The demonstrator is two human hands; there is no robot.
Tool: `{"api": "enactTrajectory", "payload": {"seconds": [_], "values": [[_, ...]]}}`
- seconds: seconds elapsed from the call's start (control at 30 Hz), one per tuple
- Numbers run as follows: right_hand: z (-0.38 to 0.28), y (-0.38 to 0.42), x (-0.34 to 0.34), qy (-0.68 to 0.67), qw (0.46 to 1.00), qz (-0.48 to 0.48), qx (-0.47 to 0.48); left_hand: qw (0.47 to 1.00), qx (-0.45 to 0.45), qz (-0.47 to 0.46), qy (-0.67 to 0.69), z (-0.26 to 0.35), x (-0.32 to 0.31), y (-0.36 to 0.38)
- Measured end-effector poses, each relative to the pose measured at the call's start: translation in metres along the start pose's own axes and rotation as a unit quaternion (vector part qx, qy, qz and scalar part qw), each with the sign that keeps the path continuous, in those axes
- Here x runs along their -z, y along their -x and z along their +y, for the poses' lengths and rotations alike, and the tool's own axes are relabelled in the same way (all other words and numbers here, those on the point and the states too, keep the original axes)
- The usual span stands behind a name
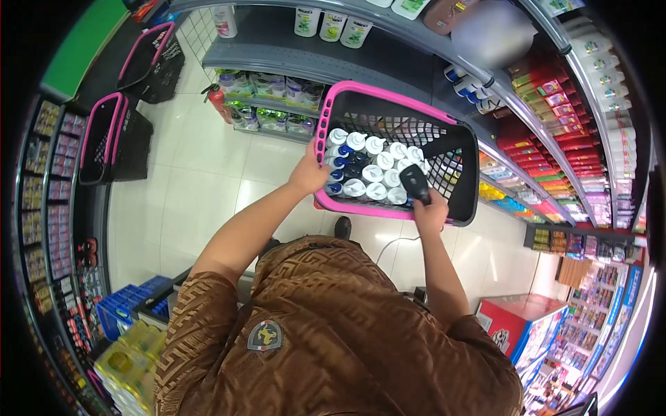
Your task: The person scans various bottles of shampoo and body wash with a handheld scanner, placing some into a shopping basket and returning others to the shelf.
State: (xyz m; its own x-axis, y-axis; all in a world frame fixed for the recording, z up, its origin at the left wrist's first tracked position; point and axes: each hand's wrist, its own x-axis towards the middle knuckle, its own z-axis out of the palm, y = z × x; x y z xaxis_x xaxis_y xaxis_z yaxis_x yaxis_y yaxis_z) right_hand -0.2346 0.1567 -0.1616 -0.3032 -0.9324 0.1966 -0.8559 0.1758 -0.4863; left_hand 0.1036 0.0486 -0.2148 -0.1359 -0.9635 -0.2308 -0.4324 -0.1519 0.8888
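Observation:
A black basket with a pink rim (388,90) holds many bottles with white pump tops (375,173); a few tops are dark blue. My left hand (309,172) is closed round the left end of the pink rim. In my right hand (431,211) is a black handheld scanner (415,183), held over the front right part of the basket, above the bottles. A thin cable runs near my right wrist. The bodies of the bottles are mostly hidden by their tops.
Shelves (291,59) with bottles stand ahead, and stocked shelves (555,125) run along the right. Two black baskets with pink handles (114,139) are at the left, near a red fire extinguisher (217,104). A blue crate (128,305) and a red box (510,319) stand lower down.

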Motion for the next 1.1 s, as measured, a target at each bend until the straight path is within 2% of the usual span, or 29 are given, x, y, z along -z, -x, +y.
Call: {"api": "enactTrajectory", "payload": {"seconds": [0.03, 0.07, 0.13, 0.17, 0.3, 0.37, 0.53, 0.67, 0.73, 0.77, 0.8, 0.9, 1.0, 1.1], "values": [[-0.01, 0.009, -0.015, 0.007, 1.0, -0.004, -0.03, 0.995, 0.041, -0.086, -0.035, 0.005, 0.012, -0.005], [-0.019, 0.015, -0.025, 0.062, 0.998, 0.027, 0.011, 0.994, 0.034, -0.094, -0.035, 0.003, 0.015, -0.007], [-0.028, 0.017, -0.042, 0.054, 0.996, 0.075, -0.018, 0.991, 0.005, -0.131, -0.031, 0.001, 0.019, -0.01], [-0.028, 0.016, -0.045, 0.069, 0.993, 0.088, -0.027, 0.982, 0.023, -0.172, -0.071, 0.003, 0.024, -0.014], [-0.032, 0.023, -0.049, 0.131, 0.977, 0.166, -0.011, 0.972, 0.055, -0.204, -0.104, 0.011, 0.031, -0.015], [-0.034, 0.022, -0.052, 0.153, 0.969, 0.191, -0.012, 0.973, 0.035, -0.201, -0.104, 0.005, 0.028, -0.018], [-0.036, 0.016, -0.058, 0.136, 0.971, 0.194, -0.037, 0.979, -0.002, -0.173, -0.112, 0.0, 0.029, -0.026], [-0.031, 0.016, -0.06, 0.127, 0.977, 0.167, -0.041, 0.971, 0.037, -0.211, -0.107, 0.003, 0.034, -0.029], [-0.031, 0.014, -0.057, 0.106, 0.982, 0.151, -0.04, 0.976, -0.006, -0.193, -0.104, 0.003, 0.032, -0.028], [-0.032, 0.015, -0.056, 0.091, 0.983, 0.154, -0.039, 0.97, 0.039, -0.219, -0.098, 0.006, 0.034, -0.029], [-0.033, 0.015, -0.056, 0.082, 0.984, 0.152, -0.034, 0.968, 0.037, -0.226, -0.102, 0.013, 0.038, -0.027], [-0.034, 0.015, -0.054, 0.074, 0.987, 0.134, -0.047, 0.967, 0.005, -0.241, -0.081, 0.014, 0.042, -0.027], [-0.036, 0.012, -0.05, 0.075, 0.991, 0.11, -0.033, 0.975, -0.045, -0.204, -0.069, -0.004, 0.03, -0.032], [-0.035, 0.011, -0.043, 0.055, 0.995, 0.081, -0.018, 0.975, -0.011, -0.221, -0.029, 0.007, 0.035, -0.026]]}}
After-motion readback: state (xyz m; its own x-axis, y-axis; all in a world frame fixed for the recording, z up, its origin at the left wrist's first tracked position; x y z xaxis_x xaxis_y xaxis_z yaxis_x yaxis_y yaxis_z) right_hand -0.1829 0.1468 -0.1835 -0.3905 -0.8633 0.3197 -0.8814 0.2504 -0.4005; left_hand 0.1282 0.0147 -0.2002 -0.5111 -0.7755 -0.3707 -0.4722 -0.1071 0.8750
